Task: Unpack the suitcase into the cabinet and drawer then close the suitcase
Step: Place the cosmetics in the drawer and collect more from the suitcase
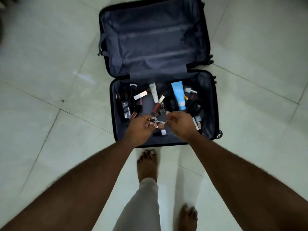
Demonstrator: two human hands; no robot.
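Note:
A dark suitcase (208,104) lies open on the floor, its upper half empty. The near half holds several cosmetics: a blue tube (179,95), a white tube (154,93), lipsticks, small bottles and black headphones (194,106). Both hands hover over the near half. My left hand (140,128) and my right hand (180,125) each pinch an end of a white coiled cable (157,122) stretched between them. My left hand also holds small pinkish items against its fingers.
Pale tiled floor surrounds the suitcase on all sides. My bare feet (147,165) stand just in front of its near edge. The suitcase wheels (219,134) stick out at the right. A dark blurred shape sits at the far left edge.

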